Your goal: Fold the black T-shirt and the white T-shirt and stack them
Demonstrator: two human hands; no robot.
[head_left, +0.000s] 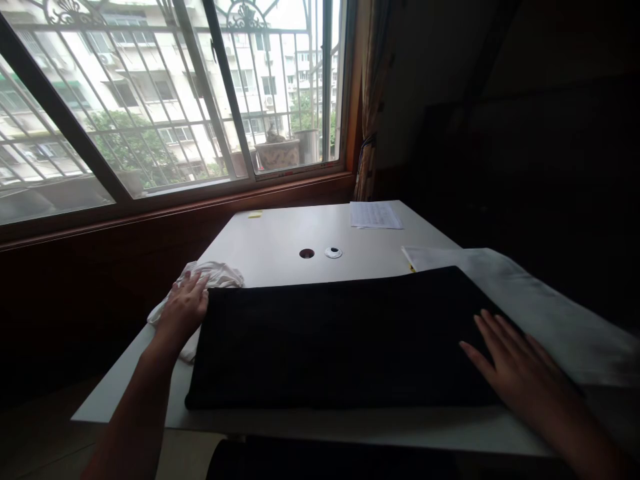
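Your right grip [520, 363] lies flat, fingers wide, on the right end of the folded black cloth [330, 347], which stretches across the near part of the tabletop [270, 240], while your left grip [184, 303] rests with fingers extended at that cloth's left edge, over a crumpled white cloth [223, 275] just beside it. To the black cloth's right you have a pale sheet [535, 300], and beyond the black cloth sit a round hole [307, 254] and a white ring [327, 253]. Farther beyond it lie a yellow slip [255, 215], some papers [376, 215] and, past them, a window [170, 100].
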